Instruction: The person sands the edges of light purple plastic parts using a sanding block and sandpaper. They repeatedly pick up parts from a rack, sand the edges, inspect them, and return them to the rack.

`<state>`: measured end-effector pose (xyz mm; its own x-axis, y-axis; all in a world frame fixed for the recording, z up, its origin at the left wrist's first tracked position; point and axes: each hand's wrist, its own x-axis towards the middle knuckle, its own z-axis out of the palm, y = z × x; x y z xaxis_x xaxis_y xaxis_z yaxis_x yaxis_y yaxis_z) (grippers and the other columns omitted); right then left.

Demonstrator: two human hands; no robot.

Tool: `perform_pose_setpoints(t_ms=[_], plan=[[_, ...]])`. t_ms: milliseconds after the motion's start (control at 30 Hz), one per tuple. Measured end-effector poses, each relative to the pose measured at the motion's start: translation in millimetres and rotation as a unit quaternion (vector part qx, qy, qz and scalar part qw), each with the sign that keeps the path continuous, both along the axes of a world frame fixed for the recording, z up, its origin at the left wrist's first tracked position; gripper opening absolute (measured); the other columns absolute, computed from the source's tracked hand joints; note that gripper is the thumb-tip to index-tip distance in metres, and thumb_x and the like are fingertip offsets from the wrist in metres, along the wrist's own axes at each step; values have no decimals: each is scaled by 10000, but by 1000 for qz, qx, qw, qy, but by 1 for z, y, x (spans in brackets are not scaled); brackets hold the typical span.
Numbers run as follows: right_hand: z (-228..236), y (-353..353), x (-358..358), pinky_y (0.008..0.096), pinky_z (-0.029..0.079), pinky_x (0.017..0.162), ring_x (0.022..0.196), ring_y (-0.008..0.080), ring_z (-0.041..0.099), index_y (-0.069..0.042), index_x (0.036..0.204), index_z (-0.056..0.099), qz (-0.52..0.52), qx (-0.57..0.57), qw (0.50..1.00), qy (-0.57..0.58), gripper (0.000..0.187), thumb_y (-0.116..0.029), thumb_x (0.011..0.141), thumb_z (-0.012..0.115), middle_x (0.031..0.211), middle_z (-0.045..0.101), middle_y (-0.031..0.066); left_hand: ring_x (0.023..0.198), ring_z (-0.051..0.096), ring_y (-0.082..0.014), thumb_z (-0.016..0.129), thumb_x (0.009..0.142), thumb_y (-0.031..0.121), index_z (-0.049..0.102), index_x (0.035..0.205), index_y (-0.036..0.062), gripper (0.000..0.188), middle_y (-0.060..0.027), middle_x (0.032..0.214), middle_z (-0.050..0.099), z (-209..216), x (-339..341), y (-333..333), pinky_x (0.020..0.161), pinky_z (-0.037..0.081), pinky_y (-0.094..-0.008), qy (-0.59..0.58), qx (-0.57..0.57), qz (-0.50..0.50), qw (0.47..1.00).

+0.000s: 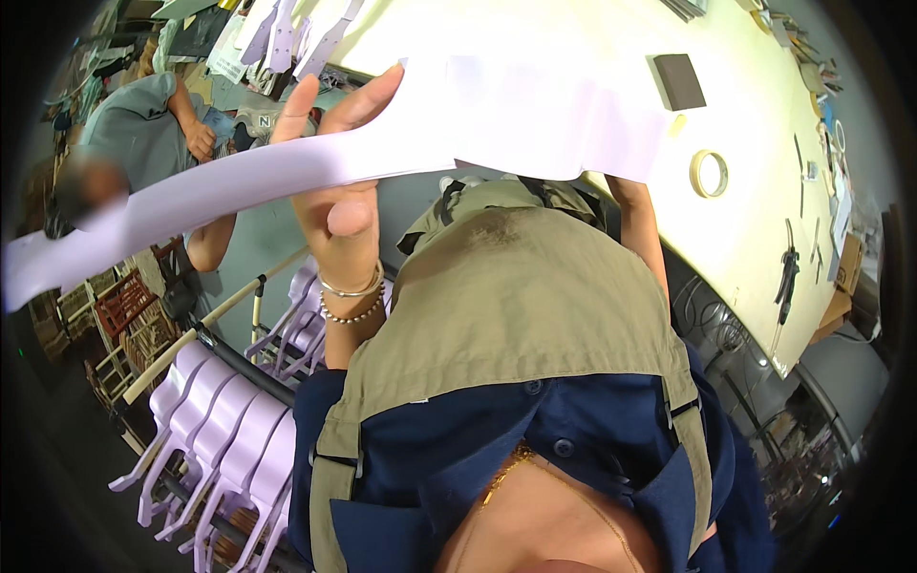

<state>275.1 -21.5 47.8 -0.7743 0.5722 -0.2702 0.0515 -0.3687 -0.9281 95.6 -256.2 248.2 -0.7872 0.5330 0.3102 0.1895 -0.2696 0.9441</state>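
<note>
While a long, smooth, pale-lilac strip (239,181) extends leftward from the cream-white worktable (740,267), the left hand (330,226) backs it, fingers splayed; the right hand's (627,189) grip cannot be told. Loose support could let it slip.

There was one long lilac strip (239,183) near the middle. On the right were one brown block (679,82), one roll of tape (722,175) and one black hand tool (788,272). Near left hung at least five lilac pieces (234,430), the rest overlapping too much to count; far left, at least three lilac parts (325,46) and one co-worker (143,124).
</note>
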Motion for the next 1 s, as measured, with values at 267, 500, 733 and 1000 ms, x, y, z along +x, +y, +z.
perform_pose_setpoints(t_ms=[267, 500, 733, 1000], plan=[[18, -5, -16, 353, 388, 974, 1146, 242, 502, -1, 1325, 387, -8, 106, 994, -3, 762, -63, 670, 771, 1249, 514, 154, 1160, 495, -340, 517, 754, 668, 164, 1374, -10, 984, -329, 1229, 471, -16, -3, -10, 980, 387, -403, -2, -2, 15, 1000], [35, 0, -18, 353, 392, 972, 1142, 241, 508, -13, 1323, 396, 8, 217, 976, -29, 762, -39, 659, 770, 1247, 520, 152, 1257, 370, -401, 382, 860, 637, 206, 1352, -9, 831, -354, 1310, 351, -37, -9, -17, 1035, 321, -497, -137, 43, 120, 982], [73, -6, -19, 353, 396, 972, 1166, 241, 504, -61, 1337, 396, 49, 344, 934, -86, 778, -53, 656, 772, 1264, 520, 146, 1237, 401, -359, 394, 869, 624, 151, 1355, -9, 834, -309, 1273, 410, -61, -20, -35, 1027, 336, -477, -245, 99, 179, 948], [93, -14, -15, 355, 405, 966, 1177, 264, 504, -74, 1334, 399, 54, 366, 924, -98, 788, -15, 635, 758, 1258, 530, 144, 1194, 439, -329, 409, 886, 590, 171, 1333, -4, 781, -275, 1250, 429, -86, -23, -45, 1002, 369, -463, -313, 148, 204, 916]])
